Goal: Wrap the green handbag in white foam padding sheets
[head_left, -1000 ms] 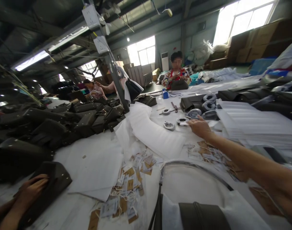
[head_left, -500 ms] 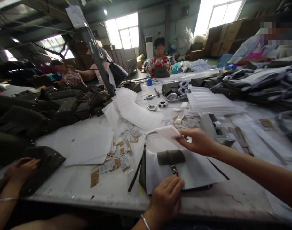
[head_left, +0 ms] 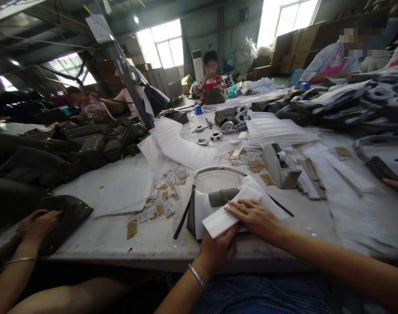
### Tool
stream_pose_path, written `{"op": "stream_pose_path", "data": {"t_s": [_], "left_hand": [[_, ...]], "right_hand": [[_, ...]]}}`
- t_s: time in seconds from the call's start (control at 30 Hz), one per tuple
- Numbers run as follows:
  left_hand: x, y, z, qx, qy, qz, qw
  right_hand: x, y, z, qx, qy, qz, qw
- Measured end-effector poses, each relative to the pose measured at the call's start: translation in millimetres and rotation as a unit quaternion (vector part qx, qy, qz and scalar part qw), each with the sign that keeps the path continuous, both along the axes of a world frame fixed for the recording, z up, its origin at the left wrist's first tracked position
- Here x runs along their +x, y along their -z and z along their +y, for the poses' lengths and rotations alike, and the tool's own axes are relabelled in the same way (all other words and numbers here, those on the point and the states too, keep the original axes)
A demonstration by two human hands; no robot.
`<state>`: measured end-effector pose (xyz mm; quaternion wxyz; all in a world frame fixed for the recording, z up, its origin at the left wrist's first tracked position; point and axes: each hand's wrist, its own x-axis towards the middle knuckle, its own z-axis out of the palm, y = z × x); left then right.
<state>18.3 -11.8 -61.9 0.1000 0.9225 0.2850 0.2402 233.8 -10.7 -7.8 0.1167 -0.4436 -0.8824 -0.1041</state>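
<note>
A dark olive handbag [head_left: 192, 218] lies before me on the table, its front partly covered by white foam wrap. The handbag's flap [head_left: 220, 197] shows above a folded white foam sheet [head_left: 216, 220], which lies slantwise across the bag's front. My left hand [head_left: 220, 246], with a silver bangle at the wrist, grips the sheet's lower edge; its fingertips are hidden beneath. From the right, my right hand [head_left: 257, 220] holds the same sheet, fingers over its top face and thumb out of sight. The wrapped handle [head_left: 218, 169] arches behind.
Loose tags [head_left: 166, 192] and foam sheets [head_left: 113, 192] lie left of the bag. A grey tape dispenser [head_left: 280, 168] stands at the right. A co-worker's hands [head_left: 38, 226] rest on another dark bag [head_left: 68, 218] at left. A metal post [head_left: 127, 65] rises behind.
My right hand has brought the white foam sheet down from above the handle onto the bag's front. My left hand has moved from the clasp to the sheet. The view has shifted slightly.
</note>
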Motion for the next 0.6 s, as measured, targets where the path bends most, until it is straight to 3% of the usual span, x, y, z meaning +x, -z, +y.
{"op": "stream_pose_path", "data": {"t_s": [0.23,0.4,0.6], "left_hand": [[1,-5.1,3,-0.010,0.031,-0.041,0.999],[1,-5.7,2,-0.022,0.039,-0.035,0.998],[-1,-6.1,5,-0.014,0.031,-0.068,0.997]], "right_hand": [[-13,4.5,0,0.028,0.046,-0.010,0.999],[-12,13.2,3,-0.055,0.029,0.036,0.997],[-7,9.7,-3,-0.116,0.016,0.073,0.990]]}}
